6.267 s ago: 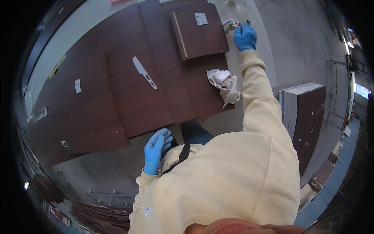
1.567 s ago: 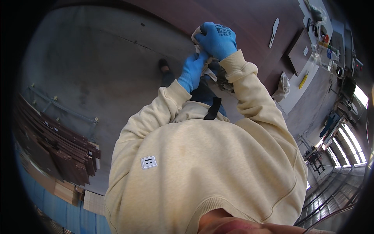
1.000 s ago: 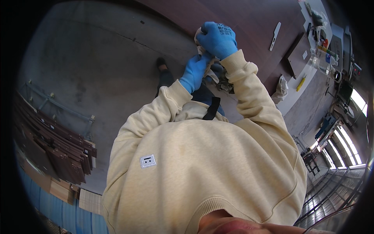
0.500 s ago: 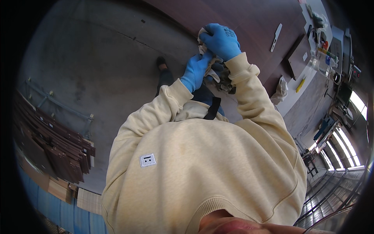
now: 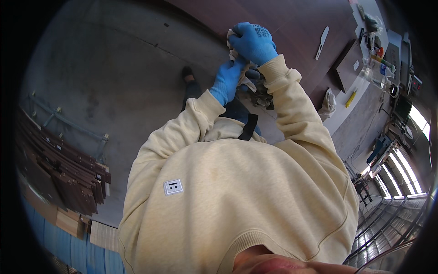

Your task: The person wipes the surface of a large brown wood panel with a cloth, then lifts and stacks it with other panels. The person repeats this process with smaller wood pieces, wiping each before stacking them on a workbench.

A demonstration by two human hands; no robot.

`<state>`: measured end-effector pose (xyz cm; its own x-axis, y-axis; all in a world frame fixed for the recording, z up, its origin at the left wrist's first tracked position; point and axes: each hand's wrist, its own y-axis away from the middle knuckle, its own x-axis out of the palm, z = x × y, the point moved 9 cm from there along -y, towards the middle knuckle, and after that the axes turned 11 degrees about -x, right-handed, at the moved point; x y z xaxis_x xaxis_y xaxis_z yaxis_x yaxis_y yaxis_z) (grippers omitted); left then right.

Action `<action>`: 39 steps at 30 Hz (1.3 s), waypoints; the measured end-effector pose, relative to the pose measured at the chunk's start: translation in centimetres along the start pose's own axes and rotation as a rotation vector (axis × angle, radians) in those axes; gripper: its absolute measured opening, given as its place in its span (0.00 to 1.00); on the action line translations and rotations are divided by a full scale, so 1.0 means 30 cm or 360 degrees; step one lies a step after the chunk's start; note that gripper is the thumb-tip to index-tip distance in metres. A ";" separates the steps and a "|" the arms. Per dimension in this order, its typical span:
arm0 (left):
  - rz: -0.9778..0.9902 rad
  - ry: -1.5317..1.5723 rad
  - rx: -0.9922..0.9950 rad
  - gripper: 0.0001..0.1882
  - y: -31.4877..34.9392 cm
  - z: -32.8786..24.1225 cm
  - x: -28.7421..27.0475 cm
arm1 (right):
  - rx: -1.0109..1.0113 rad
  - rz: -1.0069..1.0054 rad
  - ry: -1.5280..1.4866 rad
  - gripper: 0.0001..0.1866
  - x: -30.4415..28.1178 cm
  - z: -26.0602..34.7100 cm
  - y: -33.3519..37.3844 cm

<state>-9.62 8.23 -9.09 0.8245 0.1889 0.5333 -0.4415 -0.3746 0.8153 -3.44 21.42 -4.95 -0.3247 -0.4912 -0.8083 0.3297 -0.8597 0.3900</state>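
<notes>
Both my hands wear blue gloves and are together at the near-left edge of a dark reddish-brown board (image 5: 296, 45). A crumpled pale cloth (image 5: 248, 84) is bunched between them. My right hand (image 5: 253, 43) is the upper one, its fingers closed on the cloth, part of which sticks out beyond the fingertips. Just below, my left hand (image 5: 226, 83) grips the same cloth, touching the right hand. Beneath the hands sits a dark, mottled crumpled bundle (image 5: 262, 98), partly hidden by my right sleeve. What the cloth may cover cannot be made out.
On the board lie a pale flat-bladed tool (image 5: 322, 43) and a dark brown panel (image 5: 345, 66). Further right are a white plastic bag (image 5: 327, 106), a yellow tool (image 5: 351, 99) and a clear bottle (image 5: 378, 75). Stacked brown panels (image 5: 64, 169) stand at the left beside a metal frame (image 5: 77, 124).
My right hand has shifted slightly up and to the left with the cloth. The left hand has moved only a little, and both keep their grip.
</notes>
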 end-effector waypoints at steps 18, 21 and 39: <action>-0.0027 -0.0032 0.0015 0.26 -0.066 0.038 -0.065 | 0.0068 0.0042 -0.0064 0.16 0.003 0.016 -0.003; -0.0013 -0.0079 0.0028 0.26 -0.059 0.035 -0.065 | 0.0140 0.0058 -0.0049 0.17 0.003 0.005 0.015; 0.0092 -0.0022 -0.0020 0.29 0.009 0.032 -0.017 | 0.0189 -0.0045 -0.0254 0.17 0.005 -0.040 0.055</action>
<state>-9.81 7.16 -9.36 0.8024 0.1545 0.5764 -0.4928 -0.3733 0.7860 -1.87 20.09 -4.95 -0.4719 -0.4743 -0.7432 0.2145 -0.8794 0.4250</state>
